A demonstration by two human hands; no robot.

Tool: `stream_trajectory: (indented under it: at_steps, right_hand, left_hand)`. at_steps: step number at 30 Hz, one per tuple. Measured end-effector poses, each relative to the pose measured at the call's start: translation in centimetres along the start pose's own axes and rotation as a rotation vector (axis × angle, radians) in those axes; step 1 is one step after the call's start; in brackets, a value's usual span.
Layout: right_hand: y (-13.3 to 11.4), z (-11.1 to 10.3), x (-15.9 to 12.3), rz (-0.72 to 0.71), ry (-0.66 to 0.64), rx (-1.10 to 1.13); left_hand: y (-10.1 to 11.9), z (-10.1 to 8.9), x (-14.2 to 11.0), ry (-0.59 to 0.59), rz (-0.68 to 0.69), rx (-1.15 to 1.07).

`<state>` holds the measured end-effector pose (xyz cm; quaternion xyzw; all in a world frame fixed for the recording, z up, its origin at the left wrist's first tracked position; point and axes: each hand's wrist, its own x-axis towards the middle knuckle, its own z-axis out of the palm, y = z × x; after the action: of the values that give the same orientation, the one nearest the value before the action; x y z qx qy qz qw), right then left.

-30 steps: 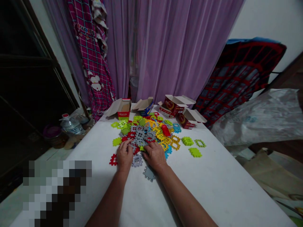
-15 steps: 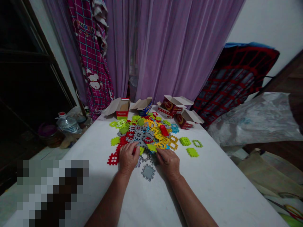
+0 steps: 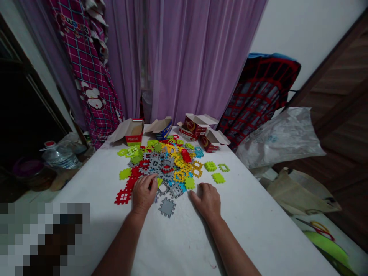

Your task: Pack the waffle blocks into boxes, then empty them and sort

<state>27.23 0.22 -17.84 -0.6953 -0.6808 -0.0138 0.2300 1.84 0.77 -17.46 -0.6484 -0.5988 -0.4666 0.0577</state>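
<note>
A heap of flat plastic interlocking tiles with toothed edges, in grey, red, yellow, blue and lime green, lies on the white-covered table. At its front left, my left hand has its fingers curled, with a lime green tile at the thumb and fingertips; the hand partly hides it. My right hand rests on the table right of the heap, thumb apart from the loosely bent fingers, holding nothing visible. Just beyond its thumb lies another lime green tile. One solid grey tile lies between my hands.
Several opened cardboard boxes, among them a red one and a blue one, stand along the table's back edge. Small lime green tiles lie apart at the right. A plastic bag hangs beyond the table's right side.
My right hand has moved right and let go of a lime green tile, which now lies at the heap's front right. The view has turned to the right; my left hand stays by its tile.
</note>
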Motion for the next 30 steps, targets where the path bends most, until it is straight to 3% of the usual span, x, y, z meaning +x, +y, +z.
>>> stream_trajectory:
  at_steps: [5,15,22,27,30]
  right_hand:
    - [-1.9,0.7,-0.3,0.049,0.039,-0.074]
    - [-2.8,0.0,-0.2,0.109,0.026,-0.048]
    - [-3.8,1.0,0.5,0.191,0.026,-0.054]
    - [-3.8,1.1,0.8,0.216,0.021,-0.015]
    - [-2.5,0.8,0.5,0.224,0.049,0.089]
  left_hand:
    - [-0.2,0.3,0.0,0.009,0.01,0.009]
    - [-0.1,0.2,0.2,0.021,0.026,0.024]
    - [-0.2,0.3,0.2,0.05,0.051,0.026]
    - [-0.4,0.3,0.2,0.06,0.045,0.021]
    - [-0.4,0.2,0.2,0.061,0.035,0.019]
